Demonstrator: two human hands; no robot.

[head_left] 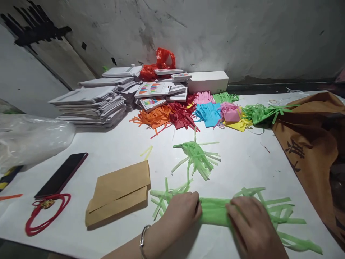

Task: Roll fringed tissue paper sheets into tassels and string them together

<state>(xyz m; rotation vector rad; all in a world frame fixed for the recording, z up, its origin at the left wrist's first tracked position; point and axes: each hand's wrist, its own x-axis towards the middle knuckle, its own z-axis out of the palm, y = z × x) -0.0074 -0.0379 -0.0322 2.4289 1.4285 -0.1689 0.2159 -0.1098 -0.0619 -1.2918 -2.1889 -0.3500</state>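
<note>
A bundle of green fringed paper strips (pixel 215 210) lies across the near edge of the white table (pixel 113 147). My left hand (pixel 180 212) is closed round its left part, with strip ends fanning out beyond the fingers. Pressing on the right part is my right hand (pixel 250 226), fingers curled over the paper, loose strips (pixel 285 216) spreading to the right. A second green fringed bunch (pixel 198 156) lies just beyond, untouched.
A brown envelope (pixel 118 190), a dark phone (pixel 61 174) and a red cord (pixel 47 212) lie to the left. Stacks of white packets (pixel 88 106), coloured fringed papers (pixel 207 113) and a white box (pixel 207 81) sit at the back. Brown cloth (pixel 312 151) covers the right edge.
</note>
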